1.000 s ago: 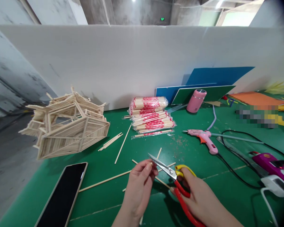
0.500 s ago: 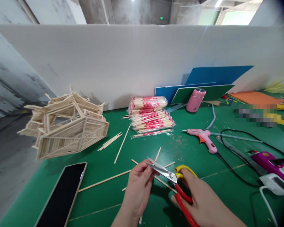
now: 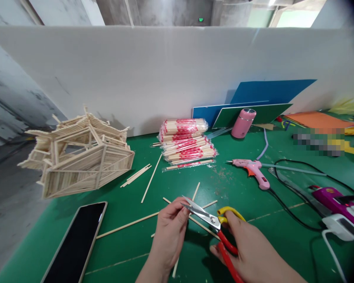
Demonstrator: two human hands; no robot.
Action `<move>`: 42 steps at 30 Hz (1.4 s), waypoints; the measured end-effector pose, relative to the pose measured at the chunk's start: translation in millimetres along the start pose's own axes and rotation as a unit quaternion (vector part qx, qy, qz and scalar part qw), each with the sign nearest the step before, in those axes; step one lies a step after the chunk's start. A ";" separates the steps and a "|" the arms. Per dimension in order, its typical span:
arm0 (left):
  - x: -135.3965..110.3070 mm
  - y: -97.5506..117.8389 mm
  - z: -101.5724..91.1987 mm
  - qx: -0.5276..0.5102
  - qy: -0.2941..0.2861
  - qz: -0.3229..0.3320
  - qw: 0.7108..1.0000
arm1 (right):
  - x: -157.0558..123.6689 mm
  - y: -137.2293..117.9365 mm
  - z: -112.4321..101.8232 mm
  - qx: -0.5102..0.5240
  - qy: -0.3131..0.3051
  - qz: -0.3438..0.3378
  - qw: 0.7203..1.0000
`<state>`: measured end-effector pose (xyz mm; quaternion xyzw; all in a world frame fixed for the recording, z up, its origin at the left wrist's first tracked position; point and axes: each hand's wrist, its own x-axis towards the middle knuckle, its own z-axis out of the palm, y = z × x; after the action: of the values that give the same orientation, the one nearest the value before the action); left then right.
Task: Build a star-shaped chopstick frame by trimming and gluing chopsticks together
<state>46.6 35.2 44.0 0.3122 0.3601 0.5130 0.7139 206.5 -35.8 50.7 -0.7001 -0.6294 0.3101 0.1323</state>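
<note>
My right hand (image 3: 250, 243) grips a pair of scissors (image 3: 208, 218) by its red and yellow handles. The blades point left and are slightly apart, with their tips at the fingertips of my left hand (image 3: 171, 228). Those fingers are pinched together; whatever they hold is hidden by the blades and fingers. Around and beneath both hands, several thin wooden sticks cross on the green table. One long wooden stick (image 3: 128, 225) runs from my left hand toward the phone, and another stick (image 3: 205, 227) slants below the blades.
A phone (image 3: 76, 239) lies at front left, below a stick-built model house (image 3: 85, 157). Wrapped bundles of chopsticks (image 3: 187, 143) lie at the back. Rightward are a pink glue gun (image 3: 255, 171) with a black cord, a pink bottle (image 3: 244, 124) and a purple device (image 3: 336, 204).
The view has shifted very slightly. My left hand and the scissors in my right hand keep nearly the same pose, with the blade tips still at the left fingertips.
</note>
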 end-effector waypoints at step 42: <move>0.6 -16.5 0.2 0.006 -0.007 -0.052 0.999 | 42.5 -15.5 11.0 0.163 0.083 -0.239 0.954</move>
<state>55.2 31.1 30.5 0.3014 0.3738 0.4710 0.7400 188.1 5.6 39.7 -0.5213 -0.7063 0.3085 0.3663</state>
